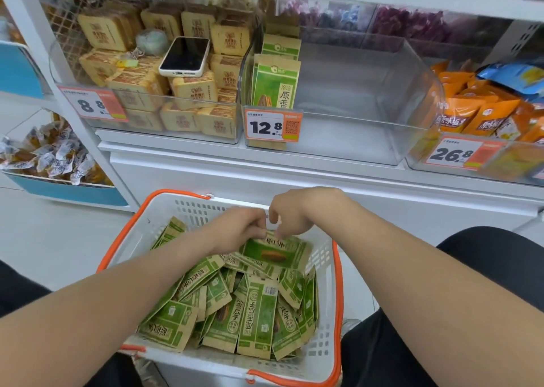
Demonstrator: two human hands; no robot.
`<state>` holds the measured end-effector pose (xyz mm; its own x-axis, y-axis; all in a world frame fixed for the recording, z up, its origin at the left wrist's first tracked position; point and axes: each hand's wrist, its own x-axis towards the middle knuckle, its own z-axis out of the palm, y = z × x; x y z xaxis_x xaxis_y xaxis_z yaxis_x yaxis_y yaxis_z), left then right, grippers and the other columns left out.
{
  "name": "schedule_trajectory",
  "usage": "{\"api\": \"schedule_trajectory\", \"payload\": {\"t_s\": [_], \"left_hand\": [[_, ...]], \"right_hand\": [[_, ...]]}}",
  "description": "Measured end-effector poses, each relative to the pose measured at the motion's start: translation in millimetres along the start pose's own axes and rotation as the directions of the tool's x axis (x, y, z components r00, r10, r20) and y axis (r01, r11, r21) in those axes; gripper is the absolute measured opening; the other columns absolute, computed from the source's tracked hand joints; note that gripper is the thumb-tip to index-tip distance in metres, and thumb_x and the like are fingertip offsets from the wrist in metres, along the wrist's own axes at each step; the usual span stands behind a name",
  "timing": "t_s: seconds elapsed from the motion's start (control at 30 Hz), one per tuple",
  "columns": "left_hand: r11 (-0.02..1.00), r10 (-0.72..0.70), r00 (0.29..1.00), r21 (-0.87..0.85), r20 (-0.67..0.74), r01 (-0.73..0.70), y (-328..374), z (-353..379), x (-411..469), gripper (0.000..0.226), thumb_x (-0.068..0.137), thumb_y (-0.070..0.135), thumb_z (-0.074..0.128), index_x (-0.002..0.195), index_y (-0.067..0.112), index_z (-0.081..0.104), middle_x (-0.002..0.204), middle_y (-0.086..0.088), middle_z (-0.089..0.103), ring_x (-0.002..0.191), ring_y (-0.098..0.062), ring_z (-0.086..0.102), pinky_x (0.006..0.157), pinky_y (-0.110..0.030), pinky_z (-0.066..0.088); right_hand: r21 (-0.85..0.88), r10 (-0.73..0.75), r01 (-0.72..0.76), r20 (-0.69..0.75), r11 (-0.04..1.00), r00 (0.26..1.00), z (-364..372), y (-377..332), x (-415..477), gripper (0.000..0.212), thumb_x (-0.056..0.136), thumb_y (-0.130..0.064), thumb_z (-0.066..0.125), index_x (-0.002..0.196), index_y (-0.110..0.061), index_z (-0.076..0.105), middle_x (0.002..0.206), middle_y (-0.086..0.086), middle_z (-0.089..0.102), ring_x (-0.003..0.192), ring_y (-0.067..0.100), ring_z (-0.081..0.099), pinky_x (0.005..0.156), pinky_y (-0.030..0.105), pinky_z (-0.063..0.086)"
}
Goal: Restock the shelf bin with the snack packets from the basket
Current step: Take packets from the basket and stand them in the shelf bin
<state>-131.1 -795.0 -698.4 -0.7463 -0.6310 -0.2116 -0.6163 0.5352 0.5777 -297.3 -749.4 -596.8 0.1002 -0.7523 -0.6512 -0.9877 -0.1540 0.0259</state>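
Left hand [244, 229]: fingers curled, pinching the far edge of a green packet [273, 252]
Right hand [294, 214]: fingertips bent down onto the same edge, seemingly pinching too
Green packet: flat on the heap at the far side of the basket [188, 207], long axis left-to-right
Shelf bin [418, 92]: up and ahead of both hands, mostly bare (two standing packets [276, 88] at its left end)
Nearer hand: the right, I'd judge
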Motion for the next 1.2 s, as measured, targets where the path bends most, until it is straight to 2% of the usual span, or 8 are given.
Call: {"api": "schedule_trajectory", "payload": {"t_s": [0.17,0.3,0.5,0.7,0.83,0.93,1.1,1.2], "left_hand": [[0.922,-0.053,0.973,-0.386,-0.223,-0.038,19,-46,7,0.008,0.100,0.018,0.073,0.092,0.017,0.076,0.079,0.010,0.074,0.071,0.002,0.064,0.068,-0.018,0.046],[0.805,-0.235,0.819,-0.577,-0.523,-0.137,36,-73,7,0.016,0.096,0.028,0.078,0.101,0.015,0.071,0.087,0.007,0.072,0.074,0.000,0.065,0.066,-0.016,0.050],[0.681,-0.385,0.658,-0.681,-0.647,-0.270,64,-109,8,0.023,0.112,0.026,0.044,0.115,0.013,0.063,0.102,-0.011,0.071,0.062,-0.019,0.068,0.050,-0.031,0.049],[0.970,-0.031,0.574,-0.164,-0.819,-0.181,72,-118,13,0.027,0.101,0.008,0.051,0.117,0.020,0.068,0.118,0.004,0.060,0.097,-0.010,0.062,0.089,-0.032,0.051],[0.986,0.158,0.653,0.154,-0.741,-0.064,72,-121,19,0.041,0.094,0.006,0.057,0.133,0.013,0.064,0.134,-0.003,0.049,0.120,-0.024,0.051,0.106,-0.040,0.044],[0.957,0.164,0.661,0.280,-0.733,0.073,70,-119,21,0.045,0.090,0.012,0.061,0.135,0.015,0.063,0.137,-0.003,0.046,0.115,-0.029,0.046,0.097,-0.045,0.044],[0.933,0.218,0.637,0.349,-0.739,0.086,69,-117,23,0.042,0.087,0.016,0.061,0.129,0.016,0.064,0.128,-0.004,0.050,0.106,-0.027,0.046,0.086,-0.045,0.046],[0.928,0.231,0.632,0.363,-0.740,0.087,67,-118,25,0.041,0.087,0.015,0.061,0.128,0.016,0.063,0.121,-0.004,0.052,0.105,-0.027,0.047,0.085,-0.043,0.045]], "right_hand": [[0.164,0.011,0.030,-0.246,0.986,0.969,-25,18,-7,0.034,0.104,-0.044,0.053,0.119,-0.018,0.068,0.122,0.007,0.068,0.109,0.029,0.063,0.092,0.042,0.054],[0.312,0.028,0.115,-0.420,0.943,0.907,-54,27,-27,0.032,0.108,-0.038,0.046,0.110,-0.016,0.069,0.110,0.006,0.066,0.102,0.026,0.056,0.079,0.031,0.038],[0.544,0.367,0.164,-0.730,0.823,0.577,-84,40,-54,0.051,0.101,-0.058,0.052,0.082,-0.016,0.073,0.075,0.003,0.068,0.082,0.029,0.061,0.068,0.036,0.049],[0.472,0.488,0.520,-0.865,0.712,0.116,-99,53,-60,0.022,0.102,-0.041,0.062,0.108,-0.020,0.069,0.082,-0.018,0.064,0.081,0.001,0.061,0.072,0.023,0.039],[0.341,0.444,0.611,-0.896,0.714,-0.018,-107,51,-56,0.015,0.101,-0.024,0.063,0.114,-0.015,0.061,0.091,-0.011,0.071,0.084,0.004,0.065,0.075,0.024,0.047],[0.380,0.446,0.590,-0.894,0.712,0.038,-106,54,-42,0.015,0.101,-0.021,0.062,0.115,-0.017,0.059,0.087,-0.008,0.072,0.081,0.011,0.066,0.072,0.028,0.045],[0.574,0.433,0.264,-0.788,0.775,0.438,-94,60,-5,0.014,0.102,-0.029,0.061,0.109,-0.017,0.065,0.097,0.008,0.074,0.104,0.034,0.059,0.074,0.036,0.038],[0.619,0.503,0.094,-0.708,0.779,0.495,-98,59,3,0.021,0.098,-0.030,0.062,0.083,-0.015,0.062,0.090,0.014,0.069,0.098,0.040,0.058,0.068,0.037,0.042]]}}
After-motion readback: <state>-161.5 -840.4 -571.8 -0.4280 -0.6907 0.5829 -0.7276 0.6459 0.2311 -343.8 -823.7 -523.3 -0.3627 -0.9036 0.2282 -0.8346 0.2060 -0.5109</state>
